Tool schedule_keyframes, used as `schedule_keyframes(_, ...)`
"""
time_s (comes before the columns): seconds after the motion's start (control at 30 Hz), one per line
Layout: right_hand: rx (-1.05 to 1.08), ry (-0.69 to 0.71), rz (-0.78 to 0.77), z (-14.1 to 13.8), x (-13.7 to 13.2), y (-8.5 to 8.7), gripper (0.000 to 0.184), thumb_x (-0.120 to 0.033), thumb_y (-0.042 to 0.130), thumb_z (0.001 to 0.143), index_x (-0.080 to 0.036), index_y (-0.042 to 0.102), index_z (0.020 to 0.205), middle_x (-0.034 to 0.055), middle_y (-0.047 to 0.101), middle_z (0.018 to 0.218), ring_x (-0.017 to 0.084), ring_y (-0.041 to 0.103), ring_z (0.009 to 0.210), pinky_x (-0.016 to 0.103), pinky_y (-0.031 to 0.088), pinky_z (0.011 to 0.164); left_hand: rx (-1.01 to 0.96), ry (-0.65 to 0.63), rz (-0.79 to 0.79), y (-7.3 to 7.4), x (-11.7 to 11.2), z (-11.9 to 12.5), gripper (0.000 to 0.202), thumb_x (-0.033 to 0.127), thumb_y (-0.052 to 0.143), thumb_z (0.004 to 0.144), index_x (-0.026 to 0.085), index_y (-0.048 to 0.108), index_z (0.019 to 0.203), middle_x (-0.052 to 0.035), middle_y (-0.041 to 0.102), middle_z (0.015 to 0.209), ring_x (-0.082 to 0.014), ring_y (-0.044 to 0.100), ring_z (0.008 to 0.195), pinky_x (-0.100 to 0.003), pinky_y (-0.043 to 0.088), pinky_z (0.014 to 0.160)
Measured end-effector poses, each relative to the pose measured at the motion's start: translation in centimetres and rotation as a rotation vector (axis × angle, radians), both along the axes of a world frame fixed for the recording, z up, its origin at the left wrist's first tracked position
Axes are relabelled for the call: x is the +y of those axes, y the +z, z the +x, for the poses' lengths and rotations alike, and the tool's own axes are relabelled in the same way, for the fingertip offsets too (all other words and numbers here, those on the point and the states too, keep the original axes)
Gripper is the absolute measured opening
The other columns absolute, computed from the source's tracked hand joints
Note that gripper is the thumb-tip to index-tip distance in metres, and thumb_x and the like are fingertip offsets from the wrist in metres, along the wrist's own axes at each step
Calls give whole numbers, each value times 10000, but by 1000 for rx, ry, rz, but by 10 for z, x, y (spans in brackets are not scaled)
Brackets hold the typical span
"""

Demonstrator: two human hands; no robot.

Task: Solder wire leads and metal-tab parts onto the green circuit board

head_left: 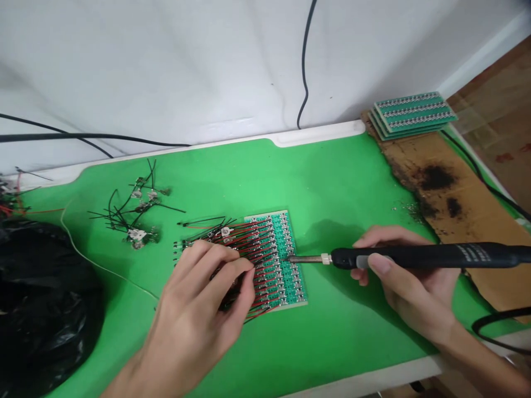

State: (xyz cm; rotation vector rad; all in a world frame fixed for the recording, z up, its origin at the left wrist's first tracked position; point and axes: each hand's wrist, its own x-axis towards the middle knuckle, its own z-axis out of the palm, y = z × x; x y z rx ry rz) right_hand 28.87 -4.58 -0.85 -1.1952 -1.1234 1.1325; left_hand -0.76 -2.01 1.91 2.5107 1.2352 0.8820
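A green circuit board (296, 237) lies flat on the green mat, with rows of small metal parts. Red and black wires (261, 226) run leftward from one of its rows. My left hand (203, 304) rests over these wires, thumb and forefinger pinched together at the board's left part; the pinched piece looks like a thin wire, mostly hidden by the fingers. In my right hand (406, 282) is a black soldering iron (373, 257), held level. Its tip reaches the board's right-hand row of parts, close to or touching it.
Loose small parts with black leads (139, 235) lie at the left, behind a black plastic bag (45, 309). Several stacked boards (415, 113) sit on scorched cardboard (477, 221) at the right. Solder crumbs (409, 210) lie beside the cardboard. A black cable (305, 66) hangs against the wall.
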Motion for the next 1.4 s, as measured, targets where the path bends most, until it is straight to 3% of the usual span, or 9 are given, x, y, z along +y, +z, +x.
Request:
schedule_keyframes(0.23, -1, -8, -17, -1, -1, 0, 87, -369, 876, 1021, -293, 872, 1064, 22, 780, 768, 146, 737, 598, 206, 624, 533, -13, -8, 5, 3, -1, 0, 180, 48, 744, 1011, 194, 700, 1107, 3, 757, 987, -152, 669, 876, -345, 563, 878)
schedule_keyframes(0.77, 1, -4, -19, -2, 2, 4, 124, -397, 880, 1017, -275, 871, 1038, 30, 774, 744, 155, 753, 584, 207, 649, 523, 39, -30, 63, 4, -14, 6, 193, 2, 730, 1014, 133, 729, 1157, -52, 813, 1074, -186, 705, 1033, -382, 525, 951)
schedule_keyframes(1.4, 23, 7, -27, -2, 2, 4, 100, -395, 879, 1020, -304, 881, 1060, 23, 782, 742, 144, 750, 590, 191, 644, 540, 12, -50, 49, -5, -7, 3, 240, -18, 734, 999, 148, 714, 1170, -31, 798, 1061, -152, 730, 930, -399, 542, 987)
